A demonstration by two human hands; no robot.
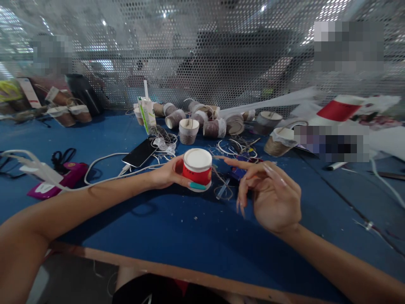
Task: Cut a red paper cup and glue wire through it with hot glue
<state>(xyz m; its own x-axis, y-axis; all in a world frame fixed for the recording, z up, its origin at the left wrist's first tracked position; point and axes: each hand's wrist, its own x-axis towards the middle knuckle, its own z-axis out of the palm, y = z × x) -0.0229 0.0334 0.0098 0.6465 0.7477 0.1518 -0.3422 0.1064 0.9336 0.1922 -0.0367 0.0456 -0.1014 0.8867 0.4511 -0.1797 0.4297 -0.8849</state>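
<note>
A red and white paper cup (197, 169) is in my left hand (176, 172), just above the blue tabletop. My thumb, with a teal nail, lies across its front, while the fingers behind the cup are hidden. The cup's round white end faces up; whether that is a lid or its base I cannot tell. To the right of the cup is my right hand (274, 195), empty, its fingers spread and partly bent, the tips slightly blurred. A dark blue packet (236, 174) lies between the cup and this hand.
Several twine-wrapped cups (189, 131) stand or lie along the perforated metal screen (202, 50). Left are a black phone (139, 153), a carton (147, 114), a purple pouch (60, 181) and white cables. Another red and white cup (341, 109) sits far right. The table's wooden edge (152, 267) runs in front.
</note>
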